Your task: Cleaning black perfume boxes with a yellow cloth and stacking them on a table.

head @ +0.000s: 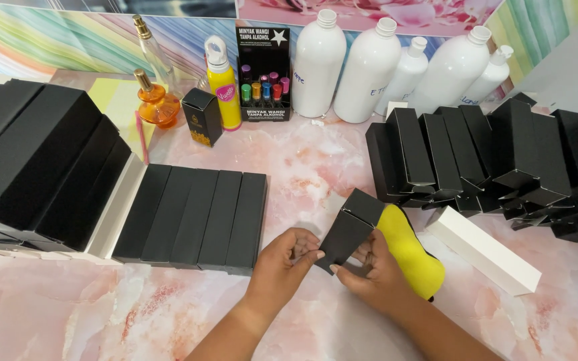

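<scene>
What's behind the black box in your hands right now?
Behind the black box, held by the left hand and right hand, lies a yellow object on the table. The right hand covers its lower edge; the box's contents are hidden.

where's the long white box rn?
Head view, right side: the long white rectangular box lies flat on the pink marble table, beside the yellow curved object, below the pile of black boxes.

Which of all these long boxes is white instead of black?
The white box lying flat right of the right hand, beside the yellow object; the rest are black.
</scene>
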